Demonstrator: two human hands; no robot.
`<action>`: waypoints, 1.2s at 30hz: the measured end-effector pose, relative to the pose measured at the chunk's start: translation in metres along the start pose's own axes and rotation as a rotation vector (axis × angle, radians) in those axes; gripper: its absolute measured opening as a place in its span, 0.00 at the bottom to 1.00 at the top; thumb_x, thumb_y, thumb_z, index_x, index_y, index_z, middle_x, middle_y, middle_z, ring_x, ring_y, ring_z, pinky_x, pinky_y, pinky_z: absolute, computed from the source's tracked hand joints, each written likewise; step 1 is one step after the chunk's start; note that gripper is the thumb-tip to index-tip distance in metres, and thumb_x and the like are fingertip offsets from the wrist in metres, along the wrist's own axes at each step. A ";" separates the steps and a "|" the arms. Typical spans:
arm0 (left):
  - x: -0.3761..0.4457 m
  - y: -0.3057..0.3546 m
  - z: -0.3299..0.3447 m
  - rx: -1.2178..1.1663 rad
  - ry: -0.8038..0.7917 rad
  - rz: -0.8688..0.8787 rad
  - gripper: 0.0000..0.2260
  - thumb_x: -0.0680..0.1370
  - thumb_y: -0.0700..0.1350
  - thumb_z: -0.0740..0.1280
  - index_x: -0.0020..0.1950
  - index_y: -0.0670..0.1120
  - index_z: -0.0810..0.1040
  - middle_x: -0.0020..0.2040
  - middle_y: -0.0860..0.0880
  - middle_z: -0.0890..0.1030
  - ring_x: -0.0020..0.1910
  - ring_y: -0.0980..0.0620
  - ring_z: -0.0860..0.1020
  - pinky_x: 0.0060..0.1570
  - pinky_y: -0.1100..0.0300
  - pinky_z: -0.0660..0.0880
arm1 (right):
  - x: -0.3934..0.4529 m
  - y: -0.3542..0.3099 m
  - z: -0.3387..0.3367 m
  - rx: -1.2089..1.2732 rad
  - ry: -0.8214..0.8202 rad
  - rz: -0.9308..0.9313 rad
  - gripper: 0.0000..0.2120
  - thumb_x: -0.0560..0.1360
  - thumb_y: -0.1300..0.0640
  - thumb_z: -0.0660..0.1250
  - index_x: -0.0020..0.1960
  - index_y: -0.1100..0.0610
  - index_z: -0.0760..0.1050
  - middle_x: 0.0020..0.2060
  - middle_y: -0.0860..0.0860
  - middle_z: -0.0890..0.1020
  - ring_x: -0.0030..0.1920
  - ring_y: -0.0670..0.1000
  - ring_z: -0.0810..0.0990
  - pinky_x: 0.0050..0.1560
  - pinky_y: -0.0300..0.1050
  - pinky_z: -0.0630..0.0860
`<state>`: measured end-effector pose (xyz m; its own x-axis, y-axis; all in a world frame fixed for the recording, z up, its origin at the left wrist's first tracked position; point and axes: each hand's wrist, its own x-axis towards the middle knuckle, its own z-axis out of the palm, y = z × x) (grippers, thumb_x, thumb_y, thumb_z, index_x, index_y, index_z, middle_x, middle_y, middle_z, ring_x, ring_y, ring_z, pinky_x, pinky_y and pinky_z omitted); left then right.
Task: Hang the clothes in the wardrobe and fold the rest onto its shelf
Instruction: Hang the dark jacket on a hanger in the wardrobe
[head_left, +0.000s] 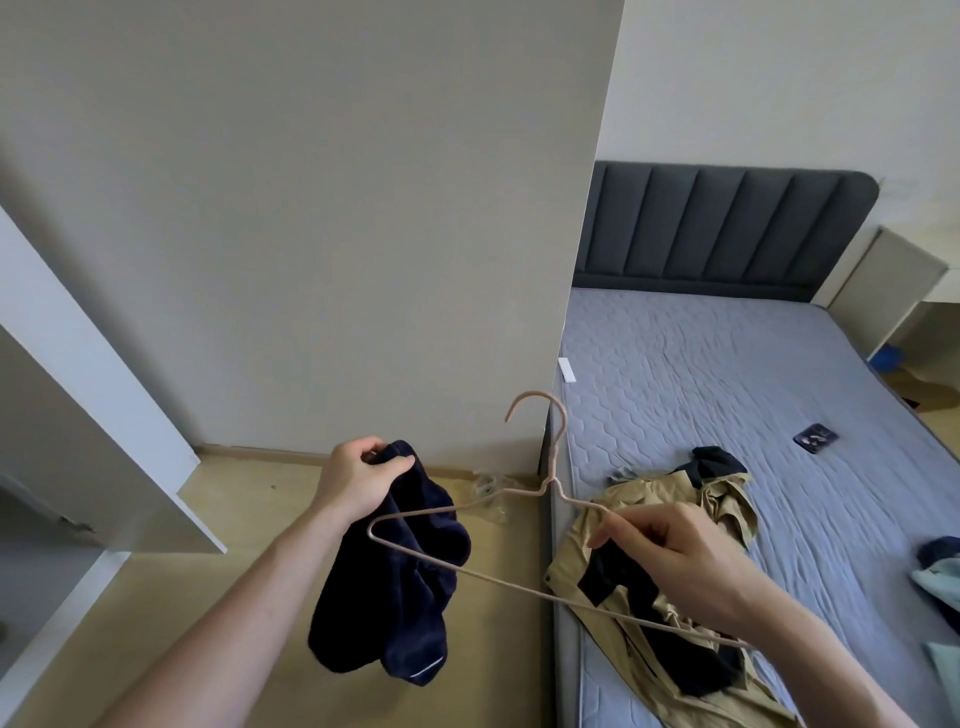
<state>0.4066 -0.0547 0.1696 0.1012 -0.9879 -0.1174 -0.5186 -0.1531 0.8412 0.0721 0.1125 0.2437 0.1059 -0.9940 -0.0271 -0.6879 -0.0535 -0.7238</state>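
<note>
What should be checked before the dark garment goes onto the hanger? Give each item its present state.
1. Left hand grips the dark garment: ok.
2. Right hand pinches the hanger by its shoulder wire: ok.
3. Garment spread open for the hanger: not ok, it hangs bunched.
4. Hanger clear of the khaki garment on the bed: cannot tell.
5. Wardrobe rail in view: not ok.

Navy garment (395, 571), pale pink hanger (540, 467), khaki jacket (649, 499), grey hexagon-quilted mattress (727, 374), dark grey headboard (727, 228).
</note>
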 end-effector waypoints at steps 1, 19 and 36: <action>0.003 0.000 -0.002 0.008 0.003 -0.002 0.14 0.72 0.51 0.78 0.40 0.41 0.81 0.38 0.45 0.84 0.35 0.50 0.78 0.39 0.57 0.72 | -0.002 0.001 -0.005 0.010 0.018 -0.002 0.18 0.81 0.34 0.58 0.47 0.38 0.84 0.29 0.52 0.79 0.27 0.51 0.72 0.31 0.45 0.68; -0.015 0.037 0.037 -0.012 -0.178 0.144 0.14 0.74 0.51 0.77 0.39 0.42 0.81 0.30 0.53 0.75 0.33 0.52 0.72 0.38 0.57 0.69 | -0.007 0.025 0.007 0.039 -0.029 0.099 0.21 0.79 0.29 0.55 0.49 0.36 0.85 0.22 0.45 0.62 0.23 0.44 0.61 0.29 0.32 0.64; -0.043 0.078 0.029 -0.324 -0.525 0.216 0.05 0.80 0.42 0.72 0.48 0.47 0.88 0.44 0.51 0.87 0.45 0.57 0.82 0.49 0.65 0.75 | 0.013 0.015 0.036 0.323 -0.259 0.099 0.32 0.75 0.24 0.58 0.50 0.49 0.87 0.27 0.53 0.61 0.30 0.58 0.58 0.32 0.49 0.56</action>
<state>0.3375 -0.0251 0.2245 -0.4476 -0.8885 -0.1008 -0.1899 -0.0157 0.9817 0.0889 0.1021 0.2079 0.2557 -0.9340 -0.2496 -0.4481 0.1143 -0.8867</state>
